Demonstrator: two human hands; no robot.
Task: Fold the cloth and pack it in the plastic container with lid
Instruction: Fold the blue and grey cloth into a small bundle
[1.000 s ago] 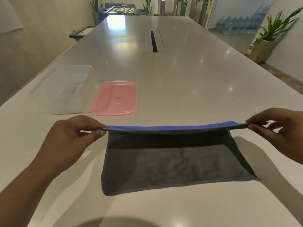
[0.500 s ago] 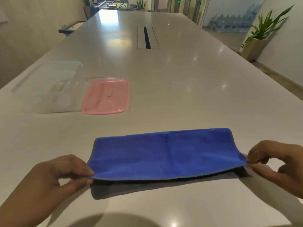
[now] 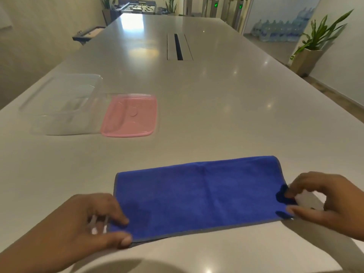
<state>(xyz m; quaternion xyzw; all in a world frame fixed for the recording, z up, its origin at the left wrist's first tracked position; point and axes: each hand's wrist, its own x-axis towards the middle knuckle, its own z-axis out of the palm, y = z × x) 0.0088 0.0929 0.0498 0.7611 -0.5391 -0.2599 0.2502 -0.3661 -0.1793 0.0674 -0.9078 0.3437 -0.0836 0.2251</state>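
Note:
A blue cloth (image 3: 199,196) with a grey underside lies folded in half, flat on the white table (image 3: 216,107), close to me. My left hand (image 3: 86,219) rests at its near left corner, thumb and fingertips touching the edge. My right hand (image 3: 323,198) pinches the near right corner between thumb and fingers. A clear plastic container (image 3: 61,103) stands open at the left. Its pink lid (image 3: 130,115) lies flat right beside it.
A long cable slot (image 3: 179,47) runs down the table's middle, farther away. The table's left edge passes close behind the container. A potted plant (image 3: 315,42) stands on the floor at the right.
Both hands carried the cloth's far edge toward me and laid it on the near edge. The cloth went from open, grey side up, to folded, blue side up.

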